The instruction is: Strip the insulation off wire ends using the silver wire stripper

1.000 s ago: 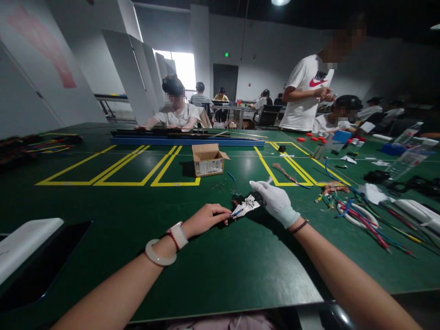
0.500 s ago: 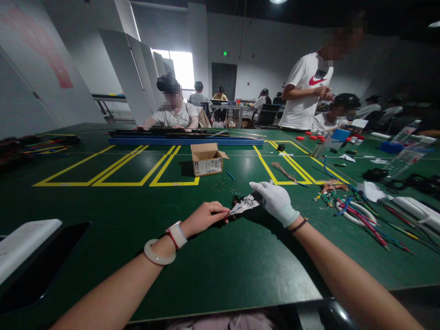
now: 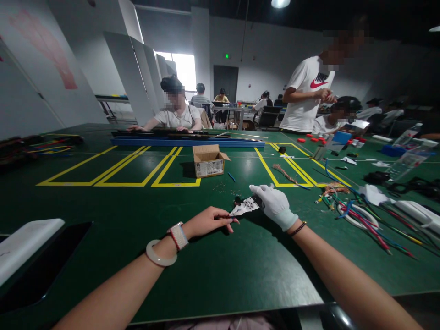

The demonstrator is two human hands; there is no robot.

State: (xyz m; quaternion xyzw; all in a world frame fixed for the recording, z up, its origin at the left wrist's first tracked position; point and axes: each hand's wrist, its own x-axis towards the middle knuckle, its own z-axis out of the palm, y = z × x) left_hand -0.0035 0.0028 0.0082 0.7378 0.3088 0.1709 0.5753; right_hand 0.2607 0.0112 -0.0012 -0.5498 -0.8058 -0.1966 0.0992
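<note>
Over the green bench (image 3: 220, 275), the gloved right hand (image 3: 274, 205) held the wire strippers (image 3: 244, 208), tip at the bare left hand (image 3: 209, 221), whose grip I couldn't tell, and some copper strands (image 3: 286, 173) lay uncovered already, while many coloured wires (image 3: 369, 225) had their coats on.

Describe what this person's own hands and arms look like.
The left hand is ungloved; its wrist bears a pale strap with red edging and a smooth pale bangle. The right hand wears a white glove, with a dark beaded bracelet beyond its cuff. Neither forearm shows a sleeve.
</note>
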